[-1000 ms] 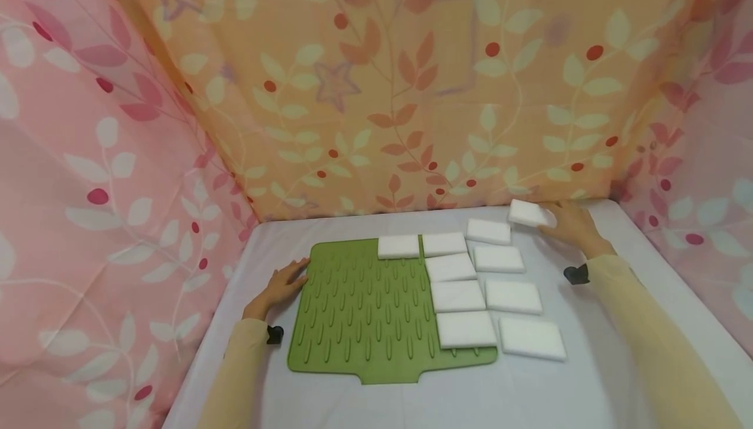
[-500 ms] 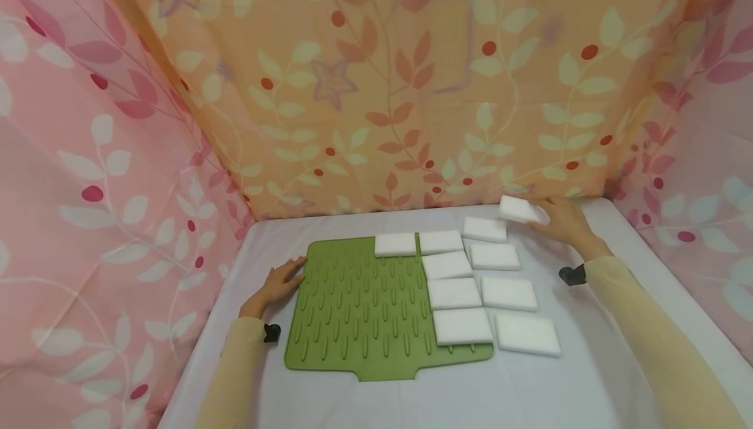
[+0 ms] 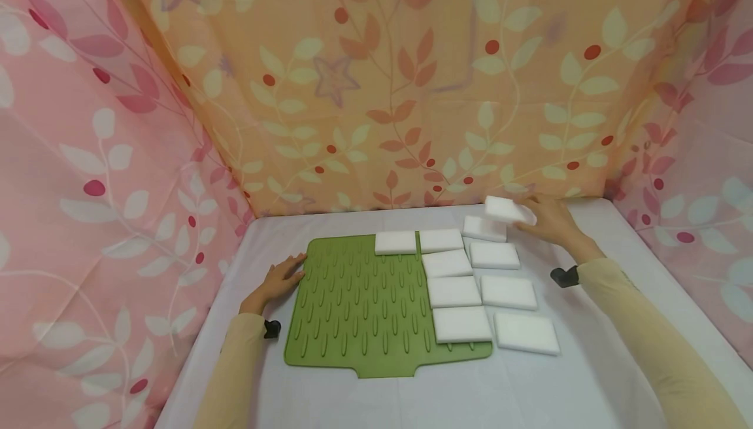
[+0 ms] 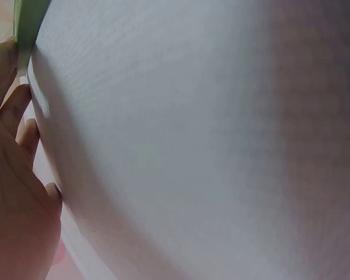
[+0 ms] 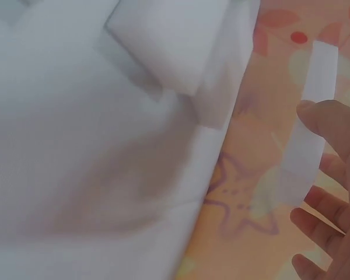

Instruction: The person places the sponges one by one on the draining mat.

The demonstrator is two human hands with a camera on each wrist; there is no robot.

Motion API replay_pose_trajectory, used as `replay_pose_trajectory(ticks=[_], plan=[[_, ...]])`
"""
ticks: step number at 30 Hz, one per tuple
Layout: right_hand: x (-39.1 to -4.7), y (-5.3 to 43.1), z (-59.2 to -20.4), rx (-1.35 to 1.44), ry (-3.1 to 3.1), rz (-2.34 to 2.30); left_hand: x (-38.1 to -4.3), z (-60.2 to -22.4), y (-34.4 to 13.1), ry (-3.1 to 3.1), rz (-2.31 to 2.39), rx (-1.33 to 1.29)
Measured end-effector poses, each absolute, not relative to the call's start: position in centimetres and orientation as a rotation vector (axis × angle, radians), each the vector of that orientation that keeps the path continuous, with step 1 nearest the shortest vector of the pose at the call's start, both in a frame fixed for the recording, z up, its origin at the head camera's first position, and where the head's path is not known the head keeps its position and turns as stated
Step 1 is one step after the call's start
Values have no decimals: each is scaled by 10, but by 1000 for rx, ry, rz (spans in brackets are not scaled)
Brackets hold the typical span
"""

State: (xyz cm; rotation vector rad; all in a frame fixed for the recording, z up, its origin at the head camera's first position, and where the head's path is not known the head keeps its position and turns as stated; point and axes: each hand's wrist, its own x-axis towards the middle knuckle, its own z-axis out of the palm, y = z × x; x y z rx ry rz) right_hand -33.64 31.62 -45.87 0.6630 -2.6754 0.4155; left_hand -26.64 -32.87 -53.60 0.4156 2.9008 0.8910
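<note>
My right hand (image 3: 551,223) pinches a white rectangular sponge (image 3: 501,209) by its right end, raised over the table's back right. In the right wrist view the thumb presses one face of the sponge (image 5: 309,131), with the other fingers behind it. A green ridged mat (image 3: 359,298) lies on the table. Its left edge is touched by the fingertips of my left hand (image 3: 275,285), whose fingers are extended. The left wrist view shows the left fingers (image 4: 14,111) beside the mat's edge (image 4: 29,26). Several similar sponges (image 3: 463,324) lie along the mat's right and back edges.
Right of the mat, a column of several more white sponges (image 3: 526,333) lies on the white tablecloth (image 3: 447,403). The farthest sponge (image 3: 484,227) sits just below the held one. Patterned curtains (image 3: 353,121) enclose the back and sides.
My right hand has carried the sponge a little to the left, over the farthest sponge of the right column. The left hand stays at the mat's edge.
</note>
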Motion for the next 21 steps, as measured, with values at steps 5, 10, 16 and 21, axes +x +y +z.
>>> replay_pose_trajectory(ticks=[5,10,16,21], plan=[[-335,303,-455,687,-2679,401,-267,-536,-329,2912,875,425],[-335,290,-454,754,-2633,387,-266,-533,-328,2924,871,436],[-334,278,-457,812,-2626,402,-266,-533,-328,2903,888,423],[-331,264,-460,881,-2585,428,-265,-534,-328,2900,896,425]])
